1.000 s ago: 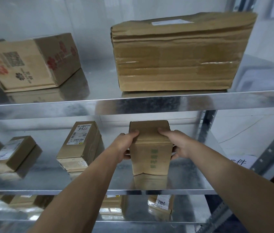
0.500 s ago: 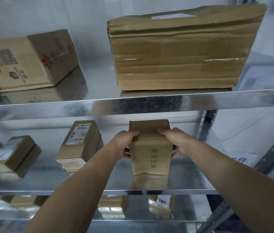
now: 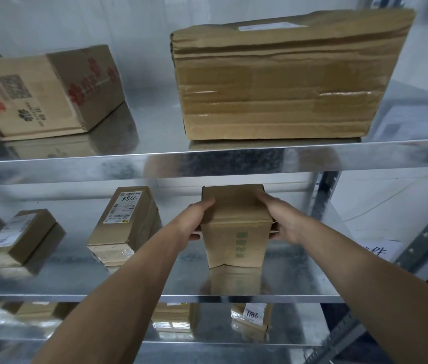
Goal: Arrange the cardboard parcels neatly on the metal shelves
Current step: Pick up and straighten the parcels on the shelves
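The left hand (image 3: 196, 219) and the right hand (image 3: 281, 222) both grip a small cardboard parcel (image 3: 236, 232) from either side, with the fingers curled over its top edge and the thumbs against its side faces. The parcel stands upright on the middle shelf (image 3: 299, 271), right of centre, its bottom edge on the shiny metal and faint green print on the face towards the camera. To its left, apart from it, lies a labelled parcel (image 3: 126, 224) with handwritten digits, and further left a smaller flat parcel (image 3: 21, 237). On the upper shelf (image 3: 76, 169) a large taped box (image 3: 286, 80) sits directly above the hands, with a box printed with red flowers (image 3: 47, 90) well to its left. On the lower shelf (image 3: 207, 346) a parcel marked 7186 (image 3: 252, 319) shows below the held one.
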Available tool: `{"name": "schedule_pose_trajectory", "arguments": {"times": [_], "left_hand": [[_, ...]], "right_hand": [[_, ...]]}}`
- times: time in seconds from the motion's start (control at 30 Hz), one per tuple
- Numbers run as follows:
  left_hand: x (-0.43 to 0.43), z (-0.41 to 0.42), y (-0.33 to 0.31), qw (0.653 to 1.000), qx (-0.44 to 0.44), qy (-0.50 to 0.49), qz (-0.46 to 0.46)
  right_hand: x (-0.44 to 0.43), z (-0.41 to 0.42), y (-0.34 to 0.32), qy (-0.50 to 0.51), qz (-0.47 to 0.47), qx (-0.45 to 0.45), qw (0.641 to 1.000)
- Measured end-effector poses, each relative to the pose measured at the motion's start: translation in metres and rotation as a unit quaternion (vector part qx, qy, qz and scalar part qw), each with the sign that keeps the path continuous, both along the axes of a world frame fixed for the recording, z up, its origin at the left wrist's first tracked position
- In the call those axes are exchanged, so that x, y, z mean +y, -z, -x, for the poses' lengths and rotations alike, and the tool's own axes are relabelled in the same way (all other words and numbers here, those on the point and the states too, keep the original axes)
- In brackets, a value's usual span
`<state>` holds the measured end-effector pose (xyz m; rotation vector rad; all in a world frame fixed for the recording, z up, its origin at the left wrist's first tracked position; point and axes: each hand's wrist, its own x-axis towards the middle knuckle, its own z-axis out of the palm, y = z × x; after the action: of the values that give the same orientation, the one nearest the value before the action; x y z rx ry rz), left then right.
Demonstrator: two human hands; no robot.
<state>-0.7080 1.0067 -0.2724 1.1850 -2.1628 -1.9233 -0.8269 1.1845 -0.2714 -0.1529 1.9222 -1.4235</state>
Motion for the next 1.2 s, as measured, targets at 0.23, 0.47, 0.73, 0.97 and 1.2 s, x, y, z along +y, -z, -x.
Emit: {"name": "schedule_pose_trajectory", "arguments": {"times": [0.23,0.47,0.73,0.97,1.2], "left_hand": [[-0.002,-0.008,-0.003,0.992,0.063,-0.06,-0.093],[0.007,-0.014,0.009,0.982,0.095,-0.092,-0.132],[0.015,-0.015,0.029,0.984,0.099,-0.105,-0.106],[0.018,-0.009,0.041,0.987,0.094,-0.079,-0.102],[0.026,0.001,0.054,0.99,0.083,-0.059,-0.095]], "right_hand": [[0.001,-0.004,-0.01,0.058,0.041,-0.044,0.997],[0.002,-0.016,-0.005,0.067,0.072,-0.035,0.995],[0.0,-0.017,0.016,0.086,0.07,-0.02,0.994],[0.002,-0.015,0.027,0.109,0.04,-0.012,0.993],[0.007,-0.008,0.035,0.13,0.013,0.006,0.991]]}}
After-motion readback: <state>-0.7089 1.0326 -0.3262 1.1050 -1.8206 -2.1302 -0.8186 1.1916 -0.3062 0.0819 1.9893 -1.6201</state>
